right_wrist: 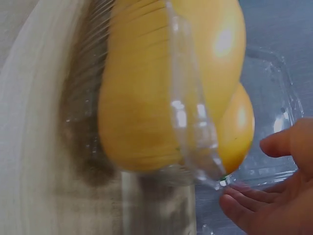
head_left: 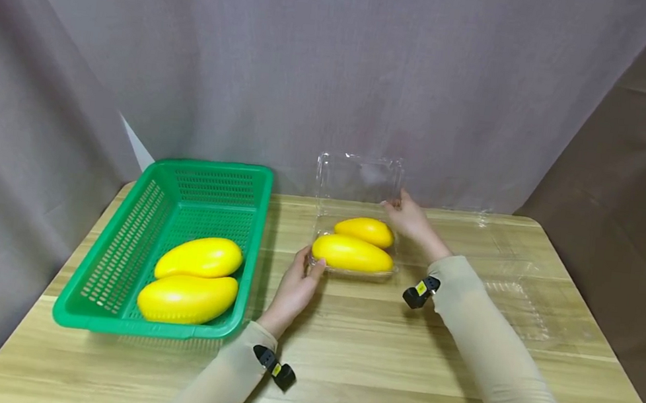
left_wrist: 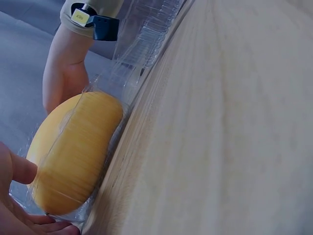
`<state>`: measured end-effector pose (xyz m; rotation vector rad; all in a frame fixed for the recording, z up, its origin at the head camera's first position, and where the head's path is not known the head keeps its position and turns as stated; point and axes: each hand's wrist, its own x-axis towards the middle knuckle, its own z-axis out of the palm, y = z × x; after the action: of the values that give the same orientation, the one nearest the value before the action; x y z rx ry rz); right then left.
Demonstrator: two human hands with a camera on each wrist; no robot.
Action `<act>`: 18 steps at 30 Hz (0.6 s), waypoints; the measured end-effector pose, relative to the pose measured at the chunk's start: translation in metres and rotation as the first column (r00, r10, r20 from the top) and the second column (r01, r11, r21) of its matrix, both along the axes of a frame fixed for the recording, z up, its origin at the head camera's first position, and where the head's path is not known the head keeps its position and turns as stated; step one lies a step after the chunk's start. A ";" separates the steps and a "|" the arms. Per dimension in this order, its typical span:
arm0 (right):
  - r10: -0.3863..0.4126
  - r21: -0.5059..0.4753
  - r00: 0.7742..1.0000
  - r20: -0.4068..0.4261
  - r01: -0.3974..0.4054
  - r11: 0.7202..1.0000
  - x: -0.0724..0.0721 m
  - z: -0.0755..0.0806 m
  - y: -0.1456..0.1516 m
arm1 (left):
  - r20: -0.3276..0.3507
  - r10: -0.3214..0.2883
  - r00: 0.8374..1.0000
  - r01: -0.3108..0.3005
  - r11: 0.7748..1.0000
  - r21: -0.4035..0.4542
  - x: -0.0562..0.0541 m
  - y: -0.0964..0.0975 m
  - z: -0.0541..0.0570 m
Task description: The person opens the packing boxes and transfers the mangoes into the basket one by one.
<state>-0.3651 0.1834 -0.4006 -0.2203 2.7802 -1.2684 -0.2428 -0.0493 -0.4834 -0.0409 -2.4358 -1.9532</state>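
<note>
Two yellow mangoes (head_left: 353,253) lie one behind the other in a clear plastic clamshell box (head_left: 353,272), its lid (head_left: 359,179) standing up at the back. My left hand (head_left: 295,286) grips the box's front left corner, thumb (left_wrist: 23,170) over the side and fingers at the bottom edge. At the back right, my right hand (head_left: 410,221) is beside the hinge side. In the right wrist view its thumb (right_wrist: 278,145) and fingers are spread apart, fingertips right at the box rim (right_wrist: 203,142).
A green plastic basket (head_left: 258,247) stands on the left with two more mangoes (head_left: 189,298) inside. Further clear plastic boxes (head_left: 515,296) lie at the right, beneath and beyond my right forearm. A grey curtain (head_left: 315,61) hangs behind the wooden table (head_left: 362,379).
</note>
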 end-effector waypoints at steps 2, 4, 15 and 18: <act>0.029 -0.005 0.999 0.031 -0.029 1.000 0.003 -0.001 0.002 | -0.002 0.000 1.000 0.001 1.000 0.012 0.002 0.000 0.000; 0.041 -0.012 0.997 0.060 -0.040 0.999 0.005 -0.003 0.003 | -0.004 -0.003 1.000 0.003 1.000 0.024 0.004 0.001 0.000; 0.095 0.118 0.993 0.076 -0.104 0.987 0.018 -0.007 0.012 | 0.006 -0.007 1.000 0.006 0.998 0.059 0.007 -0.002 0.000; 0.105 0.137 0.992 0.074 -0.114 0.984 0.027 -0.006 0.014 | 0.011 -0.011 1.000 0.010 0.998 0.064 0.008 -0.003 0.001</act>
<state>-0.3382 0.1972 -0.4064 -0.3103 2.7442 -1.0309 -0.2353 -0.0522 -0.4822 -0.0412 -2.3836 -2.0395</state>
